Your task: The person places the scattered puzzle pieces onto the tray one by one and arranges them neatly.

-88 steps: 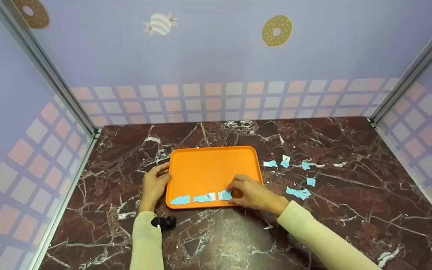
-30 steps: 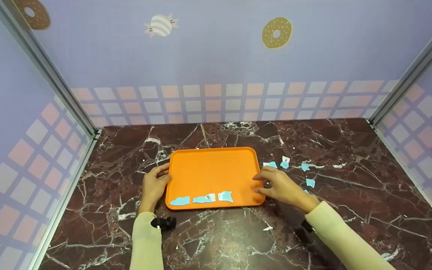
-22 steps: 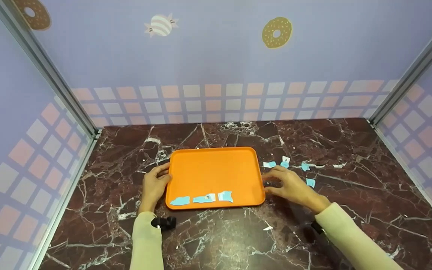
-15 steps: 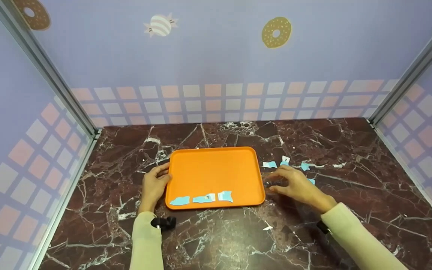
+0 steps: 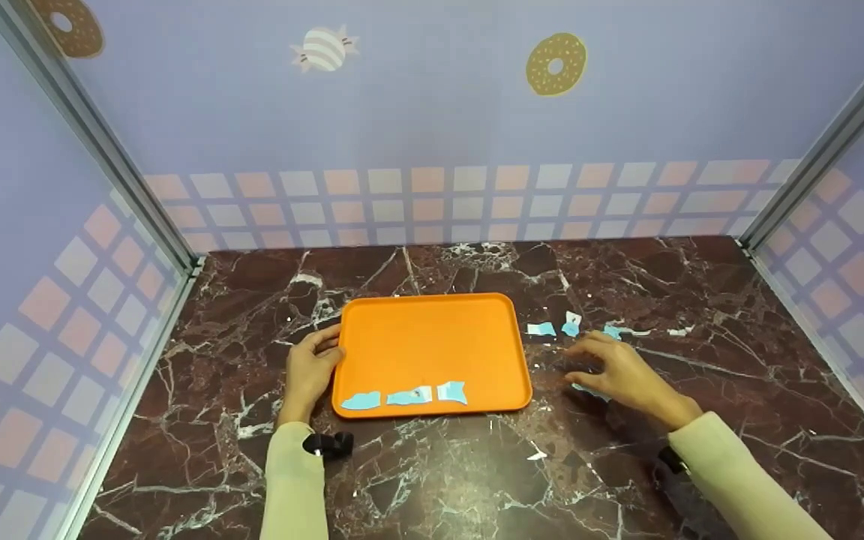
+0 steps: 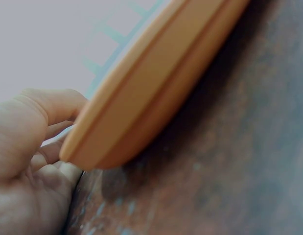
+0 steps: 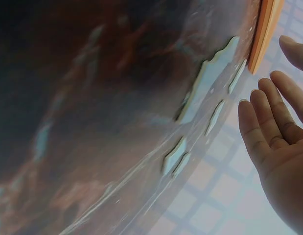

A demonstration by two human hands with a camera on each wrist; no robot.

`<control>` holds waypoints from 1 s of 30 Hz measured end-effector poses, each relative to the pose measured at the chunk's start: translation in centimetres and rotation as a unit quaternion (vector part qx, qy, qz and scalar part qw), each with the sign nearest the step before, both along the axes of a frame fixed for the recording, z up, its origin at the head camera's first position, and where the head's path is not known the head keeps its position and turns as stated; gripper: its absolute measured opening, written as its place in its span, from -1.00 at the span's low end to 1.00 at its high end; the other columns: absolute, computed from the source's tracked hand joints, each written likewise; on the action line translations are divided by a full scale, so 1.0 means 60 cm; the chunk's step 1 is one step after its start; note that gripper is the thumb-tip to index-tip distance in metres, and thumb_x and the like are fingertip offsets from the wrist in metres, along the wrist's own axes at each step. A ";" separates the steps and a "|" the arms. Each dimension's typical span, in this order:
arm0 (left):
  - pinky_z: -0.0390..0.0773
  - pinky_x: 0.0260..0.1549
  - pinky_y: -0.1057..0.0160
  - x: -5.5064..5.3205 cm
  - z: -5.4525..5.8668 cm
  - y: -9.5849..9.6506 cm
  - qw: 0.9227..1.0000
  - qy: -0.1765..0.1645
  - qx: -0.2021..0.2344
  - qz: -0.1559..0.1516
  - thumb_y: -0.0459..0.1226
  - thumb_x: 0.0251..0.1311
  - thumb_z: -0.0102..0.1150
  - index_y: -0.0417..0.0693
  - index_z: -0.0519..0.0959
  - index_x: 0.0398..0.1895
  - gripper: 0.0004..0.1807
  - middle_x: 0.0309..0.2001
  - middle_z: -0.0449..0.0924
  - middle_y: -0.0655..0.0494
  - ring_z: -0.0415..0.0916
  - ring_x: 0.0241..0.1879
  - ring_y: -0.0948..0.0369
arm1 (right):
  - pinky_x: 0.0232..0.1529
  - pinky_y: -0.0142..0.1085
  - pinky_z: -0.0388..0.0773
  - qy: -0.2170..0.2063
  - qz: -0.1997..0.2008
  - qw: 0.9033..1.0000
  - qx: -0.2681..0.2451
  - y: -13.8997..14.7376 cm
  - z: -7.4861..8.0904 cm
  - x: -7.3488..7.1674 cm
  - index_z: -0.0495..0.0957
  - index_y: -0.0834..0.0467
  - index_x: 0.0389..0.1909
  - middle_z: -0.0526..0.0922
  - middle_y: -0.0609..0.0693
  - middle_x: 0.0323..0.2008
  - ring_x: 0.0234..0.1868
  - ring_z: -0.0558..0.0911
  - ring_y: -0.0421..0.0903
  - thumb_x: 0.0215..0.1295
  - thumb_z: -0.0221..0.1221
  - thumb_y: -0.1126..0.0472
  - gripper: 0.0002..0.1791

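Observation:
My left hand (image 5: pixel 310 369) holds the left edge of an orange tray (image 5: pixel 428 337); the left wrist view shows the thumb over the tray's rim (image 6: pixel 100 105). Along the front of the tray lie three flat light-blue pieces with wavy edges, like puzzle pieces: a left piece (image 5: pixel 361 400), a middle piece (image 5: pixel 408 396) and a right piece (image 5: pixel 451 392). My right hand (image 5: pixel 623 375) hovers right of the tray, fingers loosely bent, holding nothing. Beneath it a large blue piece (image 5: pixel 589 391) is partly hidden; the right wrist view shows this piece (image 7: pixel 207 81) flat on the table.
Behind the right hand lie more pieces: a blue-and-white piece (image 5: pixel 541 329), a second one (image 5: pixel 571 324) and a blue piece (image 5: pixel 613 331). The dark red marbled table (image 5: pixel 417 480) meets a patterned back wall (image 5: pixel 432 112), with side panels left and right.
My right hand has let go of the right piece in the tray, then moved right past the rim and over the loose pieces. The left hand stays at the tray's left edge.

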State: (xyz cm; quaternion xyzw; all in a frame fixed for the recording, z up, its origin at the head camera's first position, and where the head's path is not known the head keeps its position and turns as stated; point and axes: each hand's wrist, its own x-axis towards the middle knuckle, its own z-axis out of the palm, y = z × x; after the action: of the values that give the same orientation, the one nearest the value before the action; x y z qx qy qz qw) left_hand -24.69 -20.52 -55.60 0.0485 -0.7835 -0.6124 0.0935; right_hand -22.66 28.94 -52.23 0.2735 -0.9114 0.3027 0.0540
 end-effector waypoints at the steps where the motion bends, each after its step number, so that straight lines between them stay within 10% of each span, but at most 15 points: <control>1: 0.59 -0.11 0.51 0.000 0.000 0.000 1.000 0.002 -0.001 0.000 -0.58 0.29 0.22 -0.42 0.63 0.26 -0.55 0.12 0.65 -0.35 0.65 0.13 -0.19 | 0.10 0.16 0.64 -0.003 -0.006 1.000 0.002 0.004 -0.001 0.002 0.74 0.27 0.00 0.70 0.17 0.00 0.07 0.68 0.25 0.21 0.55 0.26 -0.64; 30: 0.60 -0.11 0.49 -0.004 -0.006 -0.001 1.000 -0.005 -0.004 0.003 -0.57 0.29 0.25 -0.37 0.65 0.26 -0.56 0.10 0.67 -0.31 0.66 0.11 -0.15 | -0.09 0.00 0.60 -0.029 0.007 0.997 0.066 0.085 -0.010 0.035 0.77 0.13 0.01 0.61 -0.05 -0.09 -0.12 0.59 -0.02 0.21 0.55 0.07 -0.61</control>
State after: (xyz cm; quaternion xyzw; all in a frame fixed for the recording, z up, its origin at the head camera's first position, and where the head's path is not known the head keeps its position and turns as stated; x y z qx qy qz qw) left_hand -24.95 -20.59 -55.97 0.0531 -0.7862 -0.6088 0.0919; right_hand -20.59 34.01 -52.83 0.2735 -0.9287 0.2502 0.0070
